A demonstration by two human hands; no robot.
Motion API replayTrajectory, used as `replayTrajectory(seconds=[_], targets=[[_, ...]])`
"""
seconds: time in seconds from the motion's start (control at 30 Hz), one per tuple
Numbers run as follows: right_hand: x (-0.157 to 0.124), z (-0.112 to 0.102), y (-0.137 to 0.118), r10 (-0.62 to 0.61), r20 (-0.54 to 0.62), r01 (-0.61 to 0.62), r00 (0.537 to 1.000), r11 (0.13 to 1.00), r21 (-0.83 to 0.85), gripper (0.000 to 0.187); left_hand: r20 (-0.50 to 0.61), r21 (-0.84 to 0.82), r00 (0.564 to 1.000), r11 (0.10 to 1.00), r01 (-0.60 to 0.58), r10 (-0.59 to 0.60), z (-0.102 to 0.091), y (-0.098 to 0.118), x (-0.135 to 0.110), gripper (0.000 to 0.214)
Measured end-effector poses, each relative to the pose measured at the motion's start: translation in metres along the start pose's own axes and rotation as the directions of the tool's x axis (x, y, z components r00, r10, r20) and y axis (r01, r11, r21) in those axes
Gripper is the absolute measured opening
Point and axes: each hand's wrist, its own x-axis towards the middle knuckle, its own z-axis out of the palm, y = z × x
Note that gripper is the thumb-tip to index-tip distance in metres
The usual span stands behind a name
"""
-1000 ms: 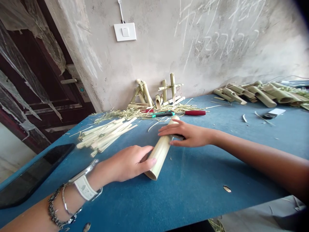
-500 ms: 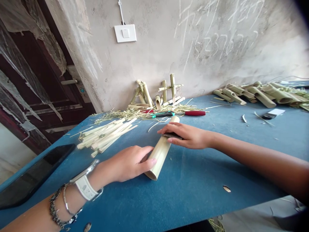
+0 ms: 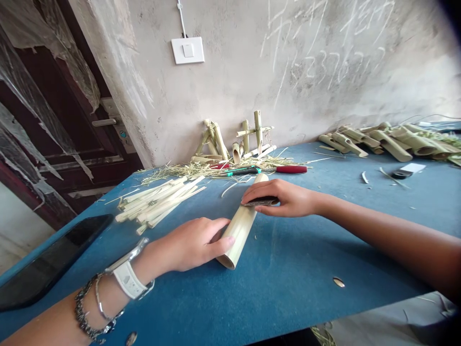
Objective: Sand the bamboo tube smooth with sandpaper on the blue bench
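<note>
A pale bamboo tube point(image 3: 240, 226) lies on the blue table point(image 3: 295, 269), its open end toward me. My left hand point(image 3: 196, 242), with a white watch and bracelets on the wrist, grips the tube's near end with curled fingers. My right hand point(image 3: 284, 197) presses a small dark flat piece point(image 3: 261, 202), perhaps sandpaper, against the tube's far half, fingers closed over it.
A bundle of split bamboo sticks point(image 3: 158, 199) lies left of the tube. Shavings, red-handled tools point(image 3: 291, 168) and small bamboo pieces point(image 3: 234, 139) sit by the wall. More bamboo tubes point(image 3: 389, 139) are piled far right. A dark phone point(image 3: 46, 262) lies at the left table edge.
My right hand slid with the dark piece a little farther along the tube toward its far end. My left hand stayed in place.
</note>
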Motion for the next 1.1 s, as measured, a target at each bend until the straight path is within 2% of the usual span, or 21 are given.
replayTrajectory(seconds=[0.13,0.2,0.37,0.43,0.57,0.63,0.83,1.0,1.1], targets=[[-0.006,-0.005,0.019,0.075,-0.052,-0.081,0.996,0.990,-0.116,0.028,-0.008,0.024,1.000,1.000,0.004,-0.004,0.000,0.000,0.000,0.049],[-0.006,-0.006,0.018,0.094,-0.075,-0.104,0.993,0.984,-0.145,0.027,-0.017,0.021,1.000,1.000,0.004,-0.004,0.000,0.000,0.000,0.050],[-0.001,-0.007,-0.006,-0.013,-0.033,0.015,0.999,0.997,0.071,0.025,-0.019,-0.015,1.000,1.000,-0.017,0.016,0.000,0.001,0.000,0.048],[0.000,-0.008,-0.010,-0.026,-0.018,0.028,0.999,0.994,0.102,0.025,-0.018,-0.027,1.000,0.999,-0.017,0.016,-0.001,0.001,0.000,0.047],[-0.003,-0.010,0.002,0.080,-0.074,-0.086,0.994,0.993,-0.078,0.026,0.000,-0.013,1.000,1.000,-0.005,0.005,-0.001,0.001,0.000,0.048],[-0.005,-0.010,0.005,0.095,-0.086,-0.105,0.992,0.986,-0.129,0.026,0.003,-0.004,1.000,1.000,0.003,-0.003,-0.001,0.001,0.000,0.049],[-0.003,-0.010,-0.005,0.003,-0.027,-0.001,1.000,0.999,0.053,0.025,-0.002,-0.032,1.000,0.999,-0.011,0.011,-0.001,0.002,0.000,0.047],[-0.005,-0.009,0.003,0.096,-0.079,-0.107,0.992,0.983,-0.150,0.026,0.000,-0.012,1.000,1.000,0.005,-0.005,-0.001,0.001,0.000,0.049],[-0.004,-0.008,0.001,0.072,-0.083,-0.079,0.994,0.993,-0.087,0.025,-0.010,-0.005,1.000,1.000,0.006,-0.006,-0.001,0.002,0.000,0.049]])
